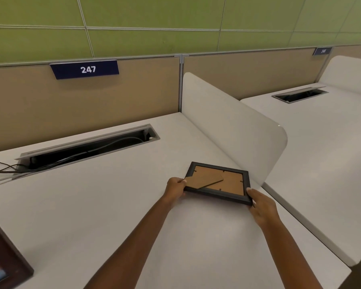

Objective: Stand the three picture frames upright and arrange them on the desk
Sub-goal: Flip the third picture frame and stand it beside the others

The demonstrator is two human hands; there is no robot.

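Observation:
A small black picture frame (218, 182) lies with its brown cardboard back up, its easel stand flat against the back, near the right side of the white desk (92, 205). My left hand (175, 187) grips its left edge. My right hand (263, 207) holds its near right corner. A second frame (6, 261) with a dark brown border and a picture facing up shows at the lower left edge, partly cut off. No third frame is in view.
A white divider panel (233, 130) stands just right of the black frame. An open cable tray (88, 149) with cords runs along the desk's back. A tan partition (113, 97) bears a "247" sign (86, 69). Another desk (321, 132) lies to the right.

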